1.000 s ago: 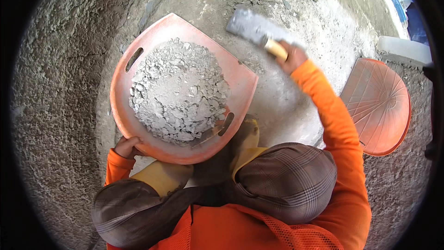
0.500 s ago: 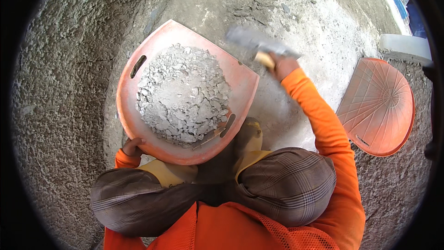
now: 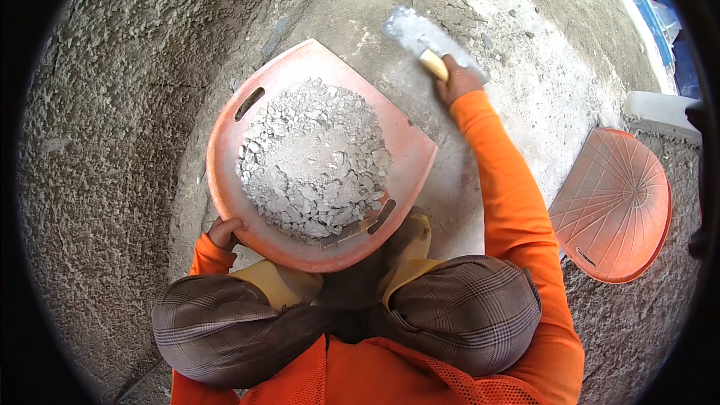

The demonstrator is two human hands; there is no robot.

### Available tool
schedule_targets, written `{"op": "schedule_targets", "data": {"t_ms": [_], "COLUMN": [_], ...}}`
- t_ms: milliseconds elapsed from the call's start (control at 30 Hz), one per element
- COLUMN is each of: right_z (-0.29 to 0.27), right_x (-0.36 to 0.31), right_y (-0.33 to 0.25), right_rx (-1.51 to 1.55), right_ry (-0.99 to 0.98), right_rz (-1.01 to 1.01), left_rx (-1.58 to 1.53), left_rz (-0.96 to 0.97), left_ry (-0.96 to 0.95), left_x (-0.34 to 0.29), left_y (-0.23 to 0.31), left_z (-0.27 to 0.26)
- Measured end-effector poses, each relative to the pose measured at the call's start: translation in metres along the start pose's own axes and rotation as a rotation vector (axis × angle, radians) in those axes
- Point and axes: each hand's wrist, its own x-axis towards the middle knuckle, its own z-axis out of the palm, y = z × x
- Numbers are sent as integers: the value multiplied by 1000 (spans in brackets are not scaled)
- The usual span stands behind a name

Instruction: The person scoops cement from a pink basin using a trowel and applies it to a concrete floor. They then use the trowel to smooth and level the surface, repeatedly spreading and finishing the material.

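Observation:
A broad orange plastic scoop pan [image 3: 421,151] with two slot handles lies tilted before my knees, its straight edge toward the upper right. Grey rubble and dust [image 3: 311,154] fill its middle, and a thin strip [image 3: 349,233] rests by the lower slot. My left hand [image 3: 223,231] is closed on the pan's rounded near-left rim, thumb on top. Beyond the straight edge, my right hand [image 3: 459,81] grips the pale handle of a flat plastering trowel [image 3: 409,28]. Its dusty metal blade is slightly smeared by motion, over or on the ground; which one I cannot tell.
A second orange scoop pan [image 3: 619,202] lies upside down at the right. Behind it sits a pale block [image 3: 661,111], with blue and white bags [image 3: 654,19] at the far right. Rough grey wall [image 3: 105,157] runs along the left. My booted feet stand under the near pan.
My right hand and the trowel have moved farther away from me. My left hand keeps its hold on the pan's rim. The whole view has shifted slightly.

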Motion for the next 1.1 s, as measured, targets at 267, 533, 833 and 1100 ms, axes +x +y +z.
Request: {"op": "schedule_targets", "data": {"t_ms": [267, 533, 833, 1100], "right_z": [1, 31, -68, -77], "right_x": [-76, -155, -100, -26], "right_y": [88, 172, 171, 191], "right_rx": [717, 848, 653, 54], "right_ry": [356, 481, 551, 429], "right_rz": [158, 427, 296, 389], "left_rx": [-67, 68, 255, 295], "left_rz": [134, 67, -273, -271], "left_ry": [-27, -71, 21, -40], "left_x": [13, 19, 2, 22], "left_y": [-10, 37, 164, 185], "left_z": [0, 57, 122, 117]}}
